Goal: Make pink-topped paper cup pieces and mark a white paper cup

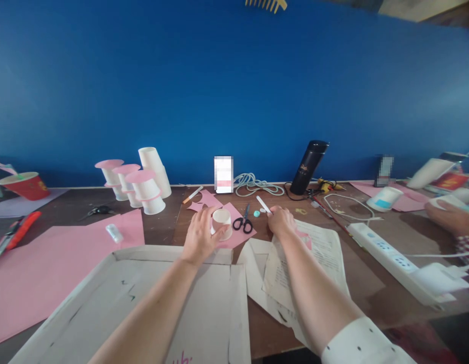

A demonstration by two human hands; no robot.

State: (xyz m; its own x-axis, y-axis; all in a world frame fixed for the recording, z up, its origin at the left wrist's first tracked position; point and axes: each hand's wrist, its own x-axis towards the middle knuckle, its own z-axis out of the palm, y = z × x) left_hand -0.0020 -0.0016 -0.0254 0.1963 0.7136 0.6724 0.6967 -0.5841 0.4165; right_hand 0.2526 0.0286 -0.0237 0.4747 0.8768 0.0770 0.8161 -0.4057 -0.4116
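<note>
Both bare forearms (312,270) stretched forward. The left hand (198,235) was curved, thumb (218,234) apart from the fingers; the right hand (282,221) faced back upward, fingers seemingly curled, tips partly hidden.

Just one cam, worn on the head, looking forward and kinda down across the counter (268,323) from the wearer's side. The hands (201,233) sit pretty near, a bit below mid-view, with the forearms (154,303) coming up from the bottom edge. Blue wall (234,91) faces it up top. Super wide too, even catches someone else's checked sleeve (465,246) far right.
</note>
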